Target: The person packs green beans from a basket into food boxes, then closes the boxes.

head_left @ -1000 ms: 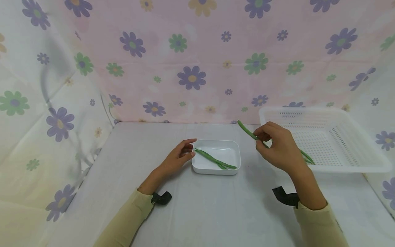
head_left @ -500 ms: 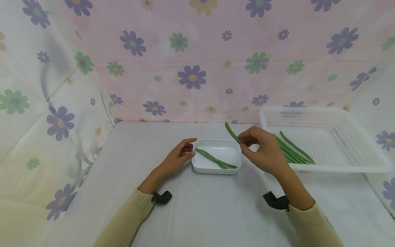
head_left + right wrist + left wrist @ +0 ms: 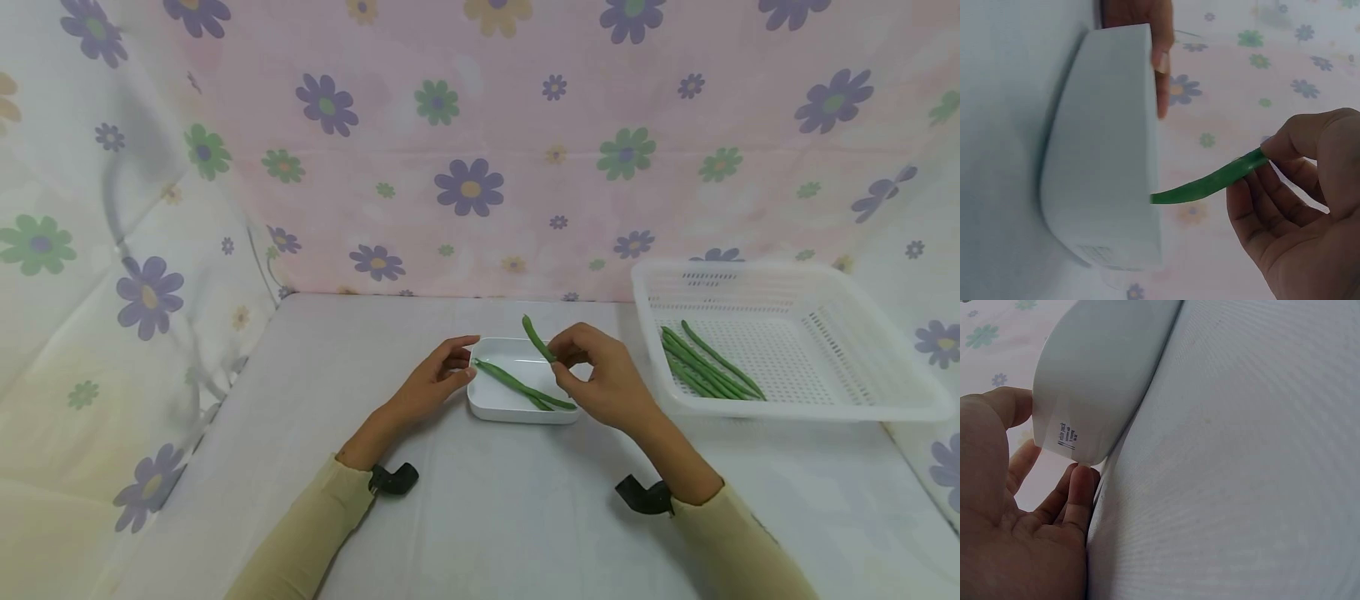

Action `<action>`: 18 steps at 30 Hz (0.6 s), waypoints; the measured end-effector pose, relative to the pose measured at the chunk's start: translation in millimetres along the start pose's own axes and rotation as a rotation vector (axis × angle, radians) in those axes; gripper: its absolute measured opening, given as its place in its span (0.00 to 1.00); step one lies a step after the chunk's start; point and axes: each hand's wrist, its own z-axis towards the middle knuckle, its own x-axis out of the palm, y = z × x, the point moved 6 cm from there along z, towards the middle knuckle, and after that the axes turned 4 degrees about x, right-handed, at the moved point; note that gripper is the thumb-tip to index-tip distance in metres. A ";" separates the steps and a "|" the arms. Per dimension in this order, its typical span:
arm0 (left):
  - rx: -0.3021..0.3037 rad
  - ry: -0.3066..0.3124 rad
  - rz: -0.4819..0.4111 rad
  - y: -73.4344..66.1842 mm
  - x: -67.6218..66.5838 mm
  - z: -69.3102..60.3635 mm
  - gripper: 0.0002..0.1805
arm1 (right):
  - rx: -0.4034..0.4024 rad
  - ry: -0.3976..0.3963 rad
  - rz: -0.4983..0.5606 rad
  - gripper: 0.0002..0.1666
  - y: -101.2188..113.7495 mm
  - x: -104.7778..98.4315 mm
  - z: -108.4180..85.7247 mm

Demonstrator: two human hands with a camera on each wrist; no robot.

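My right hand (image 3: 602,373) pinches a green bean (image 3: 537,337) between thumb and fingers over the right side of a small white dish (image 3: 522,414). In the right wrist view the bean (image 3: 1207,185) slants from the fingertips to the dish's rim, where its far end appears. A few green beans (image 3: 510,382) lie together in the dish. Against the dish's left end rest the thumb and fingers of my left hand (image 3: 430,379). The left wrist view has those loosely bent fingers at the dish's outer wall (image 3: 1097,375), which carries small printed text.
A white perforated basket (image 3: 810,411) stands at the right, with several green beans (image 3: 708,371) at its left side. Pale cloth covers the table (image 3: 495,517). A flowered curtain (image 3: 510,150) hangs behind and at both sides.
My right hand has moved left from the basket's edge to over the dish, carrying the bean. More beans in the basket are uncovered. The left hand has stayed at the dish.
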 end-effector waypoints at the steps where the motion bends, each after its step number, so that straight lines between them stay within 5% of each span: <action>1: 0.000 0.000 0.000 -0.6 0.2 0.0 0.31 | 0.009 0.005 -0.007 0.13 -2.6 2.5 0.2; 18: 0.012 0.023 -0.004 2.0 -2.8 -0.2 0.31 | 0.057 0.073 -0.147 0.11 -27.7 29.0 -1.0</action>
